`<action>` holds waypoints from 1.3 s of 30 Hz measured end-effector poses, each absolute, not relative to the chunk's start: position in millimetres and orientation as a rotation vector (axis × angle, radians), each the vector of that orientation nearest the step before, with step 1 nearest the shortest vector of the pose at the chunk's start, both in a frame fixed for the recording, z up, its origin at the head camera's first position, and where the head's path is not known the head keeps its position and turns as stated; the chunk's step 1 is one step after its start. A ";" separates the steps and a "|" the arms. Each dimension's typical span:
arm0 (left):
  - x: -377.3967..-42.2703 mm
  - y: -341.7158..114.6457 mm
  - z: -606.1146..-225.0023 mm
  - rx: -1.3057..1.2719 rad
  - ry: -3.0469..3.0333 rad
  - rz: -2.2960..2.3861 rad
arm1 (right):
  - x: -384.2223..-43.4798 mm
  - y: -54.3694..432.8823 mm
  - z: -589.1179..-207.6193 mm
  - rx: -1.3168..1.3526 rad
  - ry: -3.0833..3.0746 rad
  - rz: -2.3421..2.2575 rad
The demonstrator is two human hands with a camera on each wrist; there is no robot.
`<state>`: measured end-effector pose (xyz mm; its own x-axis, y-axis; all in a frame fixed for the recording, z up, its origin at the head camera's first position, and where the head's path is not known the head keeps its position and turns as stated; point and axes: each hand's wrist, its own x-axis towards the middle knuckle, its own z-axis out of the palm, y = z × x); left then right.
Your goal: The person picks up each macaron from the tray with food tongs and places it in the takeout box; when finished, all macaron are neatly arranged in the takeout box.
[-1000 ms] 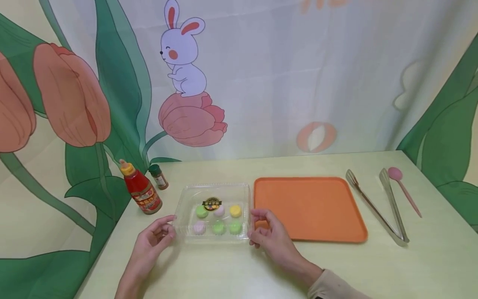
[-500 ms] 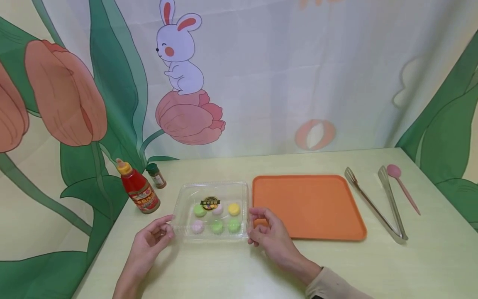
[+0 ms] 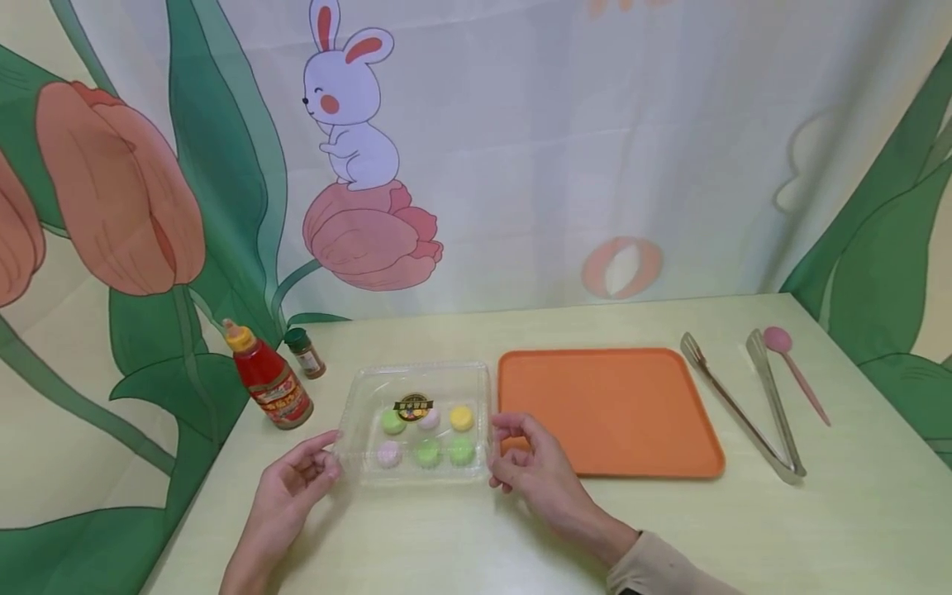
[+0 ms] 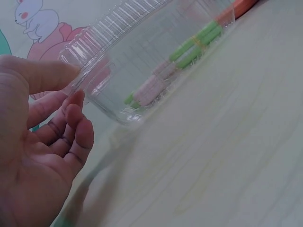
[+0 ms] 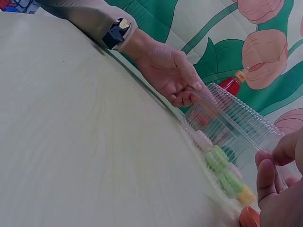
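A clear plastic box [image 3: 476,382] with a lid and a dark label stands on the table, holding several macarons, green, pink and one yellow macaron [image 3: 461,417]. My left hand [image 3: 292,486] pinches the rim at the box's left side. Its thumb and fingertips meet at that rim in the left wrist view, the other fingers curled beneath. On the opposite side my right hand [image 3: 537,467] pinches the rim between thumb and fingers. The macarons [image 5: 221,163] show through the box's wall in the right wrist view.
An orange tray [image 3: 610,413] lies right of the box. Beyond it are metal tongs [image 3: 744,421] and a pink spoon [image 3: 799,376]. A red sauce bottle [image 3: 273,384] and a green-capped spice jar [image 3: 306,354] stand at the left, before a printed curtain [image 3: 521,165].
The head view has shifted slightly, so everything sits a little further left in it. Both hands keep their places on the box.
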<state>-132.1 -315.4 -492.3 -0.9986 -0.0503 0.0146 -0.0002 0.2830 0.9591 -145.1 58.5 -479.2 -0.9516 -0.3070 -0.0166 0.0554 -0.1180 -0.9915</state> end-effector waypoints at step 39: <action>-134.1 -315.7 -483.9 0.099 -2.604 -1.707 | -148.3 72.0 -471.2 -0.302 2.162 -1.922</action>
<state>-134.1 -315.7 -483.9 -0.9976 -0.0677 -0.0128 -0.0387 0.3978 0.9166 -148.3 72.0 -471.2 -0.9517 -0.3048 -0.0363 0.0004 0.1169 -0.9931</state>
